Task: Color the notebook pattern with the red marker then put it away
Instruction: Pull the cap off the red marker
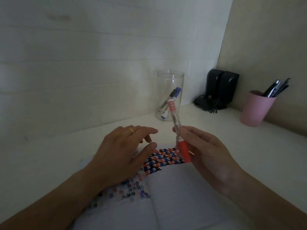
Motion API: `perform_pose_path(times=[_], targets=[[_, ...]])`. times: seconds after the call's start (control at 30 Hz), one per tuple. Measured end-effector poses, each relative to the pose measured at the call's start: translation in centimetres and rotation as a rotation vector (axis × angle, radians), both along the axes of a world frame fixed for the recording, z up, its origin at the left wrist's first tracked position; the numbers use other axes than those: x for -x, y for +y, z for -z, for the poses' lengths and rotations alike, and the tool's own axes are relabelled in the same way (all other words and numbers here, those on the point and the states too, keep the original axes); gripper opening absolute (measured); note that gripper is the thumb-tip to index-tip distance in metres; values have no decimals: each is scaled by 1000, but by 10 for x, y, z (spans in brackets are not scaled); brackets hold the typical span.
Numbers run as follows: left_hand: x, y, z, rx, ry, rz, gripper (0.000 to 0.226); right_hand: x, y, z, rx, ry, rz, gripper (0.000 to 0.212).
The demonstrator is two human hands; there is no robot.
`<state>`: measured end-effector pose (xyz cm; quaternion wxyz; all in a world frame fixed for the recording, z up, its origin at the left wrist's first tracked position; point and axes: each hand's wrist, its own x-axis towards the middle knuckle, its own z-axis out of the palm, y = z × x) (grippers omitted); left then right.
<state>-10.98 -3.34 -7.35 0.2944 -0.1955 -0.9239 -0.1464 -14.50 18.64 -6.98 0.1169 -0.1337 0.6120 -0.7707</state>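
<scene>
An open notebook (174, 196) lies on the white desk in front of me, with a red, blue and black pattern (166, 159) across the top of its right page. My right hand (206, 155) holds the red marker (178, 130) above that pattern, red cap end down, barrel tilted up and away toward the jar. My left hand (123, 151), with a yellow ring, rests on the left page with fingers spread and holds nothing.
A clear jar (169, 95) with a black and a blue marker stands behind the notebook. Two black speakers (221, 88) with cables sit in the corner. A pink cup (256, 108) of pens stands at the right by the wall.
</scene>
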Motion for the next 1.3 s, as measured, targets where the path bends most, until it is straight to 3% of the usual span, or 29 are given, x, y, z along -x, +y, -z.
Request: perform_pose_path(times=[0.13, 0.23, 0.43, 0.67, 0.77, 0.93, 1.1, 1.2, 1.23, 1.3], targets=[[-8, 2, -7, -9, 3, 79, 48, -7, -5, -3, 174, -101, -79, 29], [-12, 3, -9, 32, 78, 117, 42, -11, -5, -1, 226, -95, -73, 30], [-8, 5, -10, 81, 151, 144, 26, -14, -12, 3, 77, 52, -29, 53], [-9, 12, -6, 103, 184, 189, 27, -19, -14, -3, -8, 107, 46, 40], [-16, 20, -6, 5, 10, 229, 31, -21, -13, -6, -9, 123, 86, 28], [-14, 25, -6, -131, -158, 284, 29, -25, -12, -13, 15, 144, 60, 28], [-30, 29, -18, -286, -103, 365, 45, -29, -14, -16, 19, 186, 22, 22], [-33, 17, -19, -418, -243, 354, 20, -24, -8, -23, 50, 178, 77, 18], [-28, 7, -20, -497, -264, 328, 24, -20, 0, -26, 65, 173, 133, 19], [-16, -8, -16, -427, -121, 214, 42, -13, 14, -30, 83, 175, 217, 18]])
